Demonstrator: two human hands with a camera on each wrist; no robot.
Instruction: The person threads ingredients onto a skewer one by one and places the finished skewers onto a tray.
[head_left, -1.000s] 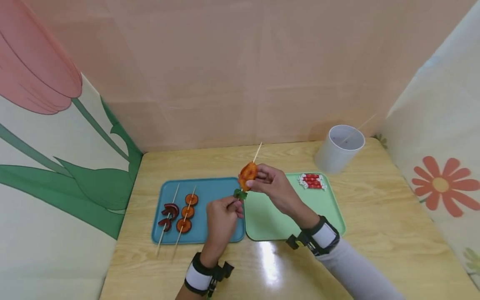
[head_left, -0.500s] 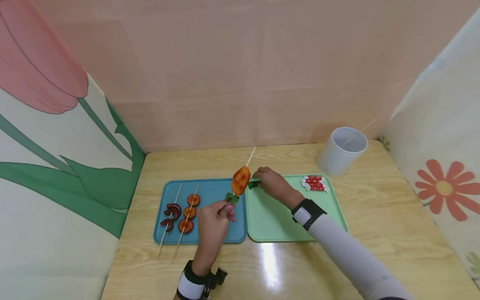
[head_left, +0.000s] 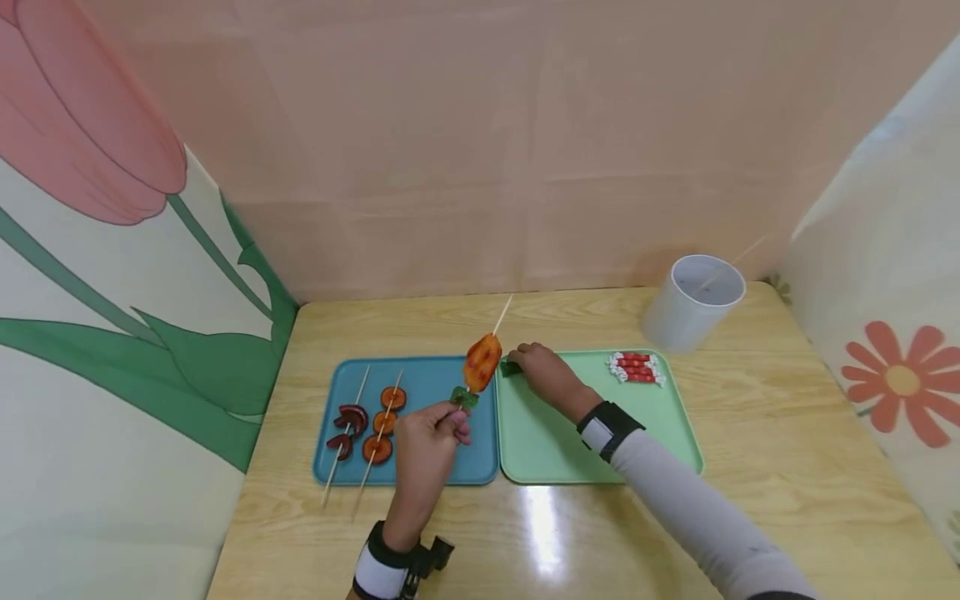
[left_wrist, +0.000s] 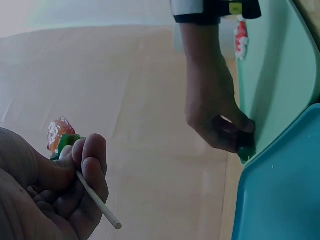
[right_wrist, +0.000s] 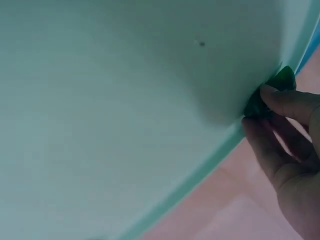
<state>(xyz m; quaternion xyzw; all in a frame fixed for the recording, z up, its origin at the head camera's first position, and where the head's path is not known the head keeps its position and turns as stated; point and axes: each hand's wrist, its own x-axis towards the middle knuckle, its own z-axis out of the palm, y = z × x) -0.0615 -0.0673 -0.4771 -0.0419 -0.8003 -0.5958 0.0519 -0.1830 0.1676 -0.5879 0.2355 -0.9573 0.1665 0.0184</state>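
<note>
My left hand (head_left: 427, 442) grips the lower part of a wooden skewer (left_wrist: 100, 202), above the blue tray. Threaded on it are a green piece like bell pepper (head_left: 464, 398), just above the fingers, and a glossy orange-brown piece like a roasted chicken wing (head_left: 482, 362). The skewer's bare tip sticks out at the top. Over at the far left corner of the green tray (head_left: 600, 433), my right hand (head_left: 546, 375) pinches a second green pepper piece (right_wrist: 284, 80) between thumb and fingers, against the rim.
The blue tray (head_left: 468, 458) bears a skewer of dark red sausage pieces (head_left: 351, 419) and one of round orange-brown slices (head_left: 377, 449). Red-and-white wrapped pieces (head_left: 636, 367) lie in the green tray's far right corner. Behind stands a white cup (head_left: 684, 312) with a thin stick.
My right hand has let go of the orange-brown piece and moved to the green tray's corner, taking hold of the pepper piece there. My left hand has shifted slightly left with the skewer.
</note>
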